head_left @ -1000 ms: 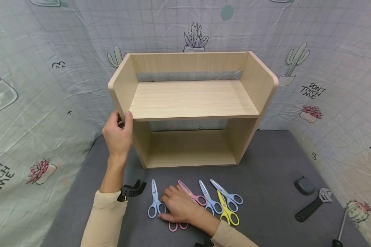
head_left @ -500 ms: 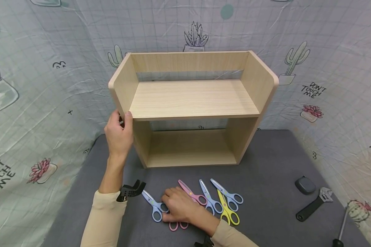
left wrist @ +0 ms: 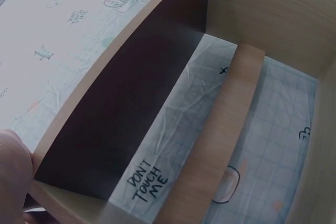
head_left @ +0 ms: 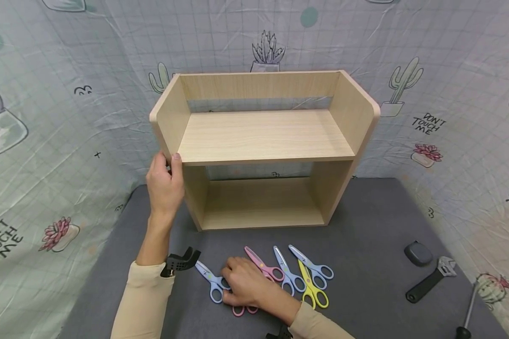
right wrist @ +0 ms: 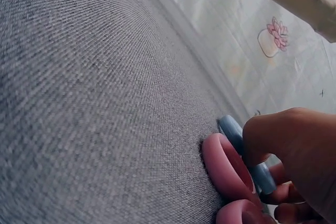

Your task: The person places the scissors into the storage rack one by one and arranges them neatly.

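My left hand (head_left: 165, 188) grips the left side panel of a small two-tier wooden shelf (head_left: 265, 136), thumb on its front edge at the middle board. In the left wrist view the thumb (left wrist: 11, 166) shows at the shelf's edge. Low over the table, my right hand (head_left: 248, 285) pinches the handle of light blue scissors (head_left: 207, 274), whose tips point away and to the left. The right wrist view shows the thumb against the blue handle (right wrist: 231, 129), beside the pink handle loops (right wrist: 216, 163) of another pair. That pink pair is mostly hidden under the hand in the head view.
To the right of my right hand lie more pink scissors (head_left: 256, 259), two blue pairs (head_left: 282, 263) and yellow scissors (head_left: 306, 280), partly overlapping. At the table's right are a black rounded object (head_left: 418, 254), an adjustable wrench (head_left: 428, 282) and a screwdriver (head_left: 469, 308). Patterned cloth hangs around.
The blue scissors at my right hand have swung, tips to the left, with their handles drawn in toward the thumb. My left hand stays on the shelf panel.
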Demonstrator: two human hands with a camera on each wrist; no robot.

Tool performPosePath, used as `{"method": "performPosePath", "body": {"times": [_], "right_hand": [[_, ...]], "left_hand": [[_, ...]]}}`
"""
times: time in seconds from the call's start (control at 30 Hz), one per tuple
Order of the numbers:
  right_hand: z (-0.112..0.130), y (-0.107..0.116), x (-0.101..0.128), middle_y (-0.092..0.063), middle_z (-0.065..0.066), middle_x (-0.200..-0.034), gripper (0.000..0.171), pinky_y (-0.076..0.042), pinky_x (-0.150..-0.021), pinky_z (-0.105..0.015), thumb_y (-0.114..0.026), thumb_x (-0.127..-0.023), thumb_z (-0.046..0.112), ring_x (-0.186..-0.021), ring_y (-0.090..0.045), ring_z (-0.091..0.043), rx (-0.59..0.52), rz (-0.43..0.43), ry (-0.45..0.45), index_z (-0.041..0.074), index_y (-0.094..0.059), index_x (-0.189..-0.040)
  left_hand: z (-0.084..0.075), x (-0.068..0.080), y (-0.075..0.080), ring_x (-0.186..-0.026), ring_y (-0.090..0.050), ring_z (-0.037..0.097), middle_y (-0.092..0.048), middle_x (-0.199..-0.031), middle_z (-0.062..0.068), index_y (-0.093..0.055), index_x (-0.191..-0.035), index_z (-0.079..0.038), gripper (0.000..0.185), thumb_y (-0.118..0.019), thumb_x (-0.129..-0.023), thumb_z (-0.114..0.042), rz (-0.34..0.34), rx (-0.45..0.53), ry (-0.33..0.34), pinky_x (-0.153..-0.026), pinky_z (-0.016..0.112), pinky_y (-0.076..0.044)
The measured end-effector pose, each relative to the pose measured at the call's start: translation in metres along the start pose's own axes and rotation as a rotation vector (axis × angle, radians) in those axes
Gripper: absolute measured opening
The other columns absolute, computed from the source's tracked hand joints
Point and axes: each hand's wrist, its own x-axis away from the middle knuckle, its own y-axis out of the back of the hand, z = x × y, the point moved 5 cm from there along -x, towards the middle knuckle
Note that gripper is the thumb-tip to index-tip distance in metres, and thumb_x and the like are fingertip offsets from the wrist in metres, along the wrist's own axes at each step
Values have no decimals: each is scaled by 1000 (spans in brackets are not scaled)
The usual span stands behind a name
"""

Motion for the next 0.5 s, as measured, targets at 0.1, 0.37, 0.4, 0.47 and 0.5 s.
{"method": "performPosePath", "body": {"times": [0.1, 0.37, 0.4, 0.47, 0.5], "right_hand": [[0, 2, -1, -59, 7, -79, 27, -48, -69, -29, -73, -72, 42, -72, -58, -12, 11, -4, 5, 20, -68, -86], [-8, 1, -3, -63, 10, -86, 39, -45, -70, -20, -74, -77, 33, -73, -54, -4, -223, 105, -14, 18, -73, -113], [-10, 0, -3, -62, 10, -86, 40, -42, -68, -18, -74, -78, 31, -72, -51, -2, -265, 121, -13, 17, -73, -116], [-13, -1, -4, -60, 10, -86, 41, -37, -66, -12, -74, -79, 28, -72, -47, 0, -340, 151, -14, 16, -72, -118], [-14, -2, -4, -60, 10, -86, 41, -35, -66, -11, -73, -80, 26, -73, -46, 1, -370, 159, -12, 16, -72, -119]], "left_hand": [[0, 0, 0, -97, -61, 39, -60, -103, 28, -60, -116, 9, 41, -50, -103, -29, -1, -4, -5, -83, 51, -52], [1, 1, 0, -95, -60, 40, -59, -101, 28, -59, -115, 9, 41, -49, -104, -29, -1, -15, -17, -81, 51, -50], [0, 1, 0, -94, -60, 40, -59, -101, 28, -59, -115, 10, 41, -49, -104, -29, 0, -15, -19, -81, 51, -49], [0, 0, 0, -93, -59, 40, -58, -100, 28, -59, -114, 10, 41, -49, -104, -29, 0, -17, -24, -80, 50, -48], [0, 0, 0, -92, -59, 40, -58, -99, 28, -59, -114, 10, 41, -49, -104, -29, 0, -17, -26, -80, 50, -48]]}}
